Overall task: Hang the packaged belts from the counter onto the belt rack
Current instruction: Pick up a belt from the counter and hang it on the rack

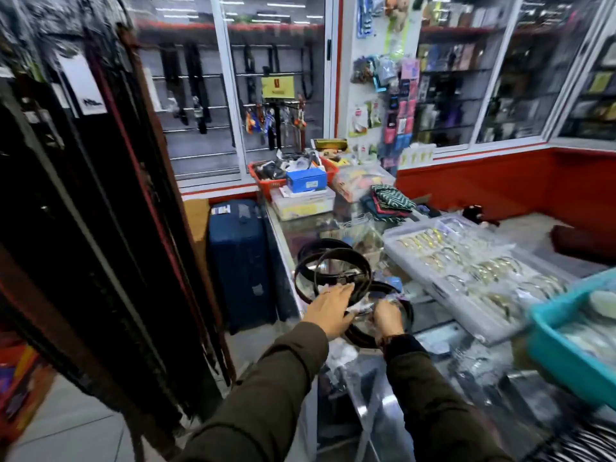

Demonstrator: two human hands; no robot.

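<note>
Several coiled dark belts in clear packaging [333, 268] lie stacked at the left end of the glass counter [430, 315]. My left hand [330, 306] rests flat on the near side of the pile, fingers spread. My right hand [388, 316] is curled around the plastic wrap of the nearest coiled belt [365, 338], which sits at the counter's edge. The belt rack [83, 211] stands to the left, close to me, thick with long black and brown belts hanging down.
A blue suitcase [238, 261] stands on the floor between rack and counter. On the counter are clear trays of jewellery [466, 271], a teal bin [573, 341] at the right, folded fabric [390, 200] and a red basket [283, 176] behind.
</note>
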